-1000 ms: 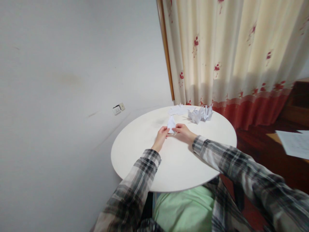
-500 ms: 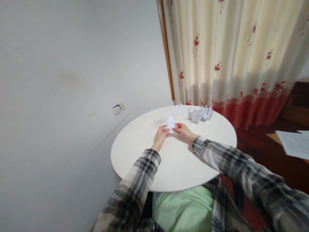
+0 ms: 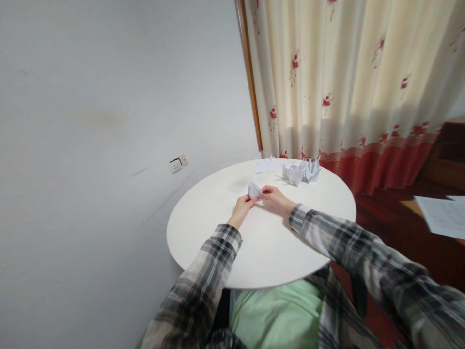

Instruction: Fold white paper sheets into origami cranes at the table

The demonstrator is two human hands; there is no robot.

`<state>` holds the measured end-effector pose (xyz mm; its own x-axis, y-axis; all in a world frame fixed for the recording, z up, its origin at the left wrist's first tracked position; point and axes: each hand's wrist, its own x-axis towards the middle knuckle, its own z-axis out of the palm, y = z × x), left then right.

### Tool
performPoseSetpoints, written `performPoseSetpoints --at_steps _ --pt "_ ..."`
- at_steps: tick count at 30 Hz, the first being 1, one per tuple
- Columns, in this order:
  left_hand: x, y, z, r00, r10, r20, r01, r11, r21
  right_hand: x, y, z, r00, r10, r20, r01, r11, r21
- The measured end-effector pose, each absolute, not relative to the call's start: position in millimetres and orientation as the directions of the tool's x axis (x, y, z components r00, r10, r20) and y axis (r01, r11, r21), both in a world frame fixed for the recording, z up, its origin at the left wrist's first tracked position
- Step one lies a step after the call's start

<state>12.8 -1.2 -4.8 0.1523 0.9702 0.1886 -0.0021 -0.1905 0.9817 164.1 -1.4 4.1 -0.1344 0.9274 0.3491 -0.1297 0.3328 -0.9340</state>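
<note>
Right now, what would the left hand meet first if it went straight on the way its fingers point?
The left hand is touching the small folded paper; beyond it, probably the flat white paper, though depth is unclear.

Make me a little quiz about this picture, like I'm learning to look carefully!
1. What do the left hand and right hand pinch between them? A a cup; B a folded paper; C scissors.
2. True or false: the table is round.
3. Fill the gap: the paper pile lies on the table's far side, nearest the ____.

Key: 1 B. 2 true. 3 curtain.
</note>
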Motion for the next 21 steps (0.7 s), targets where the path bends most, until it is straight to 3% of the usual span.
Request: performPoseSetpoints --at_steps 5,10,21 --pt "18 -6 -2 0.261 0.958 0.116 -0.029 -0.112 0.993 160 -6 1 -0.268 0.915 0.303 -0.203 0.254 -0.946" --pt "22 -8 -3 0.309 0.941 0.137 -0.019 -0.138 0.990 158 -14 0 -0.444 0.868 0.222 -0.297 0.091 -0.951" --pt "23 -19 11 0.317 0.943 0.103 -0.058 -0.090 0.994 155 -14 2 -0.359 0.912 0.199 -0.395 0.045 -0.918"
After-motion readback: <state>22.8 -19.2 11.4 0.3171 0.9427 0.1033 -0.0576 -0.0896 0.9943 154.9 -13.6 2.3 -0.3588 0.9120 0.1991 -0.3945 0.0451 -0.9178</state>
